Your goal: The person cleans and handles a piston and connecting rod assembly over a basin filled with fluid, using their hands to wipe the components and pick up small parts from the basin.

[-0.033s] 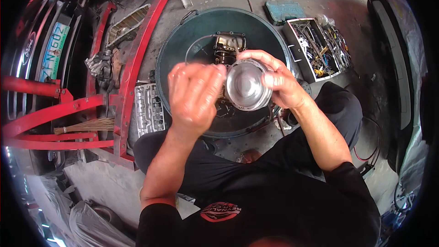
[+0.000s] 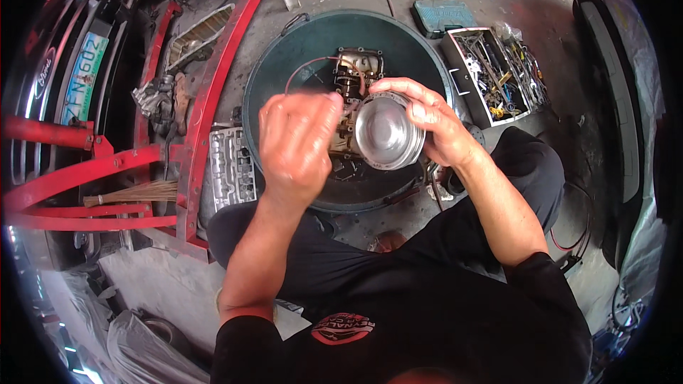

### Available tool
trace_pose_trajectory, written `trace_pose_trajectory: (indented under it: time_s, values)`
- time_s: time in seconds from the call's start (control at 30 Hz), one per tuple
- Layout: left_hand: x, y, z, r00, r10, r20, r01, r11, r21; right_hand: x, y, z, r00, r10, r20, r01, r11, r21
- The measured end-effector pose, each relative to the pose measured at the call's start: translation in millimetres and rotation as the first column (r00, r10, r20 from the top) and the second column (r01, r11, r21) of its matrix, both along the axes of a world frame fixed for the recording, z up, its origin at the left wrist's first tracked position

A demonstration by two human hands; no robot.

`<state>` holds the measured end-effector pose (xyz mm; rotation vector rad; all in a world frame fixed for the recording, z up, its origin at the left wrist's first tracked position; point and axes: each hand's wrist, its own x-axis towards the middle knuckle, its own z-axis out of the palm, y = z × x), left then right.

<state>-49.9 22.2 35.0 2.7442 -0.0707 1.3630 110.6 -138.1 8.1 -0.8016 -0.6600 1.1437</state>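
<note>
A round, shiny metal piston (image 2: 386, 131), its dished crown facing me, is held over the dark green tub (image 2: 281, 64). My right hand (image 2: 445, 128) grips it by the far and right sides. Close by on its left, my left hand (image 2: 295, 144) is closed, the back of the hand toward me and its fingertips hidden. A thin reddish curved strip (image 2: 313, 63) arcs out from behind that hand toward the piston; I cannot tell whether the hand holds it. Beneath both hands an oily metal engine part (image 2: 348, 84) lies in the tub.
A metal toolbox full of tools (image 2: 491, 75) and a teal case (image 2: 442, 18) are right of the tub. To the left stand a red steel frame (image 2: 228, 78), a cylinder-head-like casting (image 2: 233, 167) and an oil pan (image 2: 199, 39). A car front (image 2: 60, 92) lines the left edge.
The left hand has shifted slightly left and away from the piston. The piston has moved a little to the right, and the curved strip now looks redder.
</note>
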Motion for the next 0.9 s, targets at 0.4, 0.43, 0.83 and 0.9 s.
trace_pose_trajectory:
  time_s: [0.4, 0.43, 0.83, 0.9]
  values:
    - [49.3, 52.4, -51.8, 0.956, -0.242, -0.164, -0.197, -0.116, -0.974, -9.1, -43.8, -39.6, 0.990, 0.084, 0.113, -0.044, 0.947, -0.318]
    - [58.1, 58.9, -36.3, 0.965, -0.253, -0.065, -0.049, 0.068, -0.996, -7.9, -45.3, -41.8, 0.992, 0.101, 0.077, -0.069, 0.938, -0.339]
    - [74.5, 63.4, -203.8, 0.785, 0.049, -0.617, -0.599, 0.310, -0.738, -2.8, -33.8, -43.6, 0.959, 0.018, 0.282, 0.077, 0.944, -0.322]
    - [60.7, 59.0, -169.4, 0.921, 0.027, -0.389, -0.387, 0.188, -0.903, -3.4, -25.9, -40.8, 0.999, 0.014, 0.039, 0.002, 0.918, -0.398]
